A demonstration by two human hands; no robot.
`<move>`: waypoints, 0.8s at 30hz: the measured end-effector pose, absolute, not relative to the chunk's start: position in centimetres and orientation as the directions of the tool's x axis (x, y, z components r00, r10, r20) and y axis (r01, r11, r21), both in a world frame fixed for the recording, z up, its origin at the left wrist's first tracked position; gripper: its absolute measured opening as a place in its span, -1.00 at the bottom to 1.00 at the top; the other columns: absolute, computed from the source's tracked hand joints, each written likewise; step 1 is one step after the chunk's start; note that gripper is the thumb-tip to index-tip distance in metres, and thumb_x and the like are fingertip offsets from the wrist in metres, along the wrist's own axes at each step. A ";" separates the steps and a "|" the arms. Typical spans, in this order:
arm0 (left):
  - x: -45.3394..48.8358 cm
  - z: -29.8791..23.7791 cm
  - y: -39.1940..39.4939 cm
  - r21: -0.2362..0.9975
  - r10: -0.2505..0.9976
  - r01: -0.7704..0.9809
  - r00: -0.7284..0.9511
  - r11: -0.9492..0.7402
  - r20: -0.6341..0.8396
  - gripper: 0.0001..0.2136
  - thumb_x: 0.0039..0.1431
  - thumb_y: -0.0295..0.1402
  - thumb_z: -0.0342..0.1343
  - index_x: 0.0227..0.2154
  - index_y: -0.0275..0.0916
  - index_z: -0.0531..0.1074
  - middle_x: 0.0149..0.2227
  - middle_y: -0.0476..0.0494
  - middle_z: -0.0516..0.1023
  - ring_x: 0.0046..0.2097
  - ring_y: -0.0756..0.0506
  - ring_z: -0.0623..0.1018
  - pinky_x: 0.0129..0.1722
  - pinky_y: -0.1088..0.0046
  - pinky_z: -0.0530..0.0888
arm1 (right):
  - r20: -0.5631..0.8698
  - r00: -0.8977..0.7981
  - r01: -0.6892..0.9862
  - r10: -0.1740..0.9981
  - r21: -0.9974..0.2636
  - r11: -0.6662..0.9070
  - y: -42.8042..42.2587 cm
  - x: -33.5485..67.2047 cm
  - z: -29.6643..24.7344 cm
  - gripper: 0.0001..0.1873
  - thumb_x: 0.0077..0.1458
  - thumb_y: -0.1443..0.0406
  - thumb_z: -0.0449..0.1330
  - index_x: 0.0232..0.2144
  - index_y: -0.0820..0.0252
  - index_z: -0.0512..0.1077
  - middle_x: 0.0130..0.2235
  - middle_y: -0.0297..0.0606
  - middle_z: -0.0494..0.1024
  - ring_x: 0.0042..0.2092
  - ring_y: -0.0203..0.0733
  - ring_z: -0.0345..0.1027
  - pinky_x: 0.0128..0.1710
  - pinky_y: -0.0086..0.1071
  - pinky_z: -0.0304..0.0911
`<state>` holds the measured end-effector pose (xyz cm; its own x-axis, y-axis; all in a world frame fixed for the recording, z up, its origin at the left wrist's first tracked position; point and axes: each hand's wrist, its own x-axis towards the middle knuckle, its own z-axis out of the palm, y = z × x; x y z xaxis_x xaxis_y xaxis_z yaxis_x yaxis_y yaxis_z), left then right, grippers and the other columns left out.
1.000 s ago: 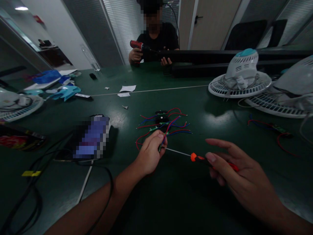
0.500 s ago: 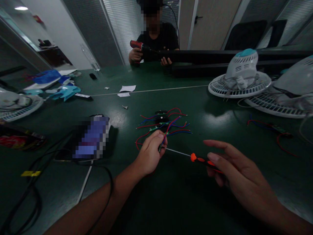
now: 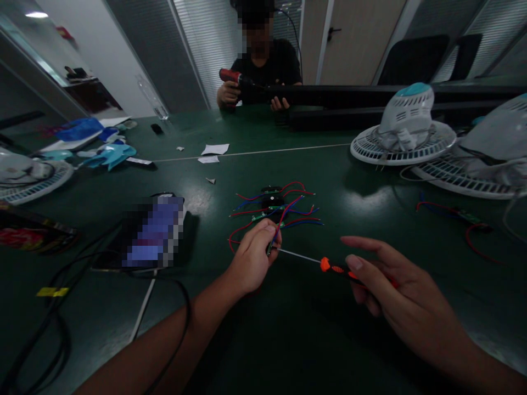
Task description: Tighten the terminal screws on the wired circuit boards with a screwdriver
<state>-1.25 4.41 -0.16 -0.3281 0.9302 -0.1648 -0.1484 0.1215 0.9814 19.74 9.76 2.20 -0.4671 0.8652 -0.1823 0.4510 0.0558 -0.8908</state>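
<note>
Orange-and-black screwdriver [image 3: 337,269] sits pinched in the right hand's [image 3: 397,293] fingers (forefinger clear, maybe so the handle can roll). Over the surface [image 3: 313,334], the left hand's [image 3: 255,258] fingers are clamped on a little circuit board [image 3: 270,248], probably bracing it; tip contact's too dim to call, tbh.

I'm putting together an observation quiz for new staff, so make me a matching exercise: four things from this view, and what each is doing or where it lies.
1. Left hand
2. Right hand
3. Co-worker opposite
4. White paper pieces

A. Holding a red power drill
B. Lying on the table
C. Holding a screwdriver
D. Holding a wired circuit board

Pairs: 1-D, 2-C, 3-A, 4-B
</note>
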 end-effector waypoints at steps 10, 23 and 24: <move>-1.2 0.0 4.4 0.983 0.928 -0.135 -0.336 0.124 -0.163 -0.77 0.18 -0.29 -0.13 -0.52 -0.25 0.29 -0.55 0.05 0.22 -0.54 0.08 0.24 -0.62 0.64 0.18 | -0.118 -0.443 0.432 0.889 -0.896 0.096 9.9 19.5 2.1 -0.44 0.09 -0.04 0.16 -0.01 0.22 0.36 -0.60 -0.39 0.49 -0.64 -0.29 0.31 -0.69 -0.44 0.27; -1.1 0.1 4.5 0.979 0.924 -0.160 -0.341 0.125 -0.173 -0.78 0.17 -0.30 -0.11 -0.52 -0.26 0.29 -0.55 0.05 0.23 -0.53 0.08 0.25 -0.61 0.65 0.19 | 0.043 -0.386 0.479 0.922 -0.844 0.240 9.6 20.2 1.0 -0.41 0.05 -0.01 0.15 0.05 0.16 0.45 -0.59 -0.32 0.50 -0.63 -0.23 0.32 -0.72 -0.39 0.18; -1.1 0.1 4.5 0.980 0.923 -0.158 -0.343 0.124 -0.172 -0.78 0.17 -0.30 -0.11 -0.52 -0.26 0.29 -0.55 0.05 0.23 -0.53 0.08 0.25 -0.61 0.65 0.19 | 0.046 -0.387 0.479 0.921 -0.843 0.243 9.6 20.3 0.9 -0.41 0.05 -0.01 0.14 0.06 0.16 0.45 -0.59 -0.32 0.50 -0.63 -0.23 0.32 -0.72 -0.39 0.18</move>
<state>-1.13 4.48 0.13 -0.3429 0.9235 -0.1722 -0.1579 0.1241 0.9796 20.27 9.63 0.85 -0.3870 0.9209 0.0459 0.4793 0.2435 -0.8432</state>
